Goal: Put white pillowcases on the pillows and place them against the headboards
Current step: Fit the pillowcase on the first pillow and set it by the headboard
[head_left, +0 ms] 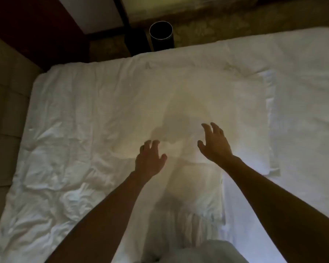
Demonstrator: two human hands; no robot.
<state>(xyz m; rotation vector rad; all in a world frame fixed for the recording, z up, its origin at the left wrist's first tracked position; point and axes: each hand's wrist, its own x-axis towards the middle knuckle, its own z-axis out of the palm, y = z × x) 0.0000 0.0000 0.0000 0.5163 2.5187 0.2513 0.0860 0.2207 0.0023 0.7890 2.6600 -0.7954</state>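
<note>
Reaching for pillow [198,95] on bed [65,114] with left hand [150,160] and right hand [216,144], fingers [217,130] apart, empty; best gripped evenly at near edge.

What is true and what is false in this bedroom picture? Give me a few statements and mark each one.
1. The left hand and the right hand hold nothing, with their fingers spread. True.
2. The pillow stands upright against the headboard. False: it lies flat on the bed, under the reaching hands.
3. A dark round bin stands on the floor beyond the bed. True.
4. The pillow's cover is dark blue. False: it is white, like the bedding.
</note>
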